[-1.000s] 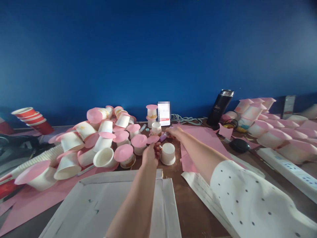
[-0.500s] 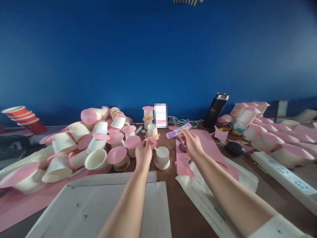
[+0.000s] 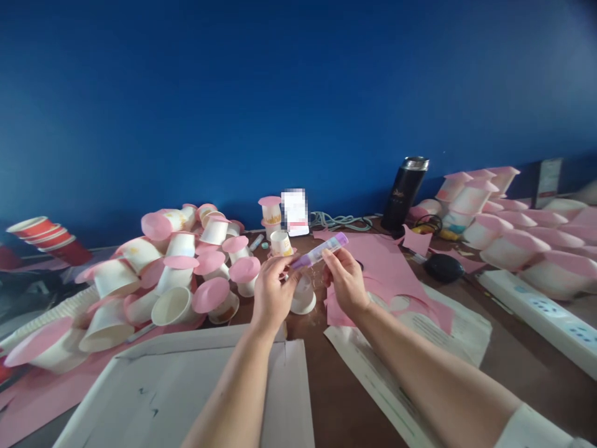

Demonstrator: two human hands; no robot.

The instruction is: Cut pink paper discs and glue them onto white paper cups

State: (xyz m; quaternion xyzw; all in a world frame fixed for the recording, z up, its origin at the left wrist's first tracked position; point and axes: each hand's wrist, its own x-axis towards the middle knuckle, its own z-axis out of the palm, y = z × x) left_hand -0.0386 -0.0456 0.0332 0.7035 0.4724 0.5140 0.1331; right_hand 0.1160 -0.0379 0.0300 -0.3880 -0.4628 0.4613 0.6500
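My right hand (image 3: 344, 283) holds a purple glue stick (image 3: 321, 250) by its body, tilted up to the right. My left hand (image 3: 272, 292) pinches the stick's lower left end; the small pink paper disc it held a moment ago is hidden. Both hands are raised above an upside-down white paper cup (image 3: 303, 297) on the brown table (image 3: 336, 392). To the left lies a heap of white cups with pink paper lids (image 3: 186, 274).
Pink paper sheets (image 3: 377, 264) lie right of the hands, over white printed paper (image 3: 420, 348). A black flask (image 3: 403, 193), a black mouse (image 3: 443, 267), a white power strip (image 3: 541, 308), more lidded cups (image 3: 508, 242), red cups (image 3: 46, 236) and a flat cardboard sheet (image 3: 186, 392) surround them.
My right hand picked the glue stick up from the far table and brought it back toward me. My left hand rose from beside the cup to grip the stick's end.
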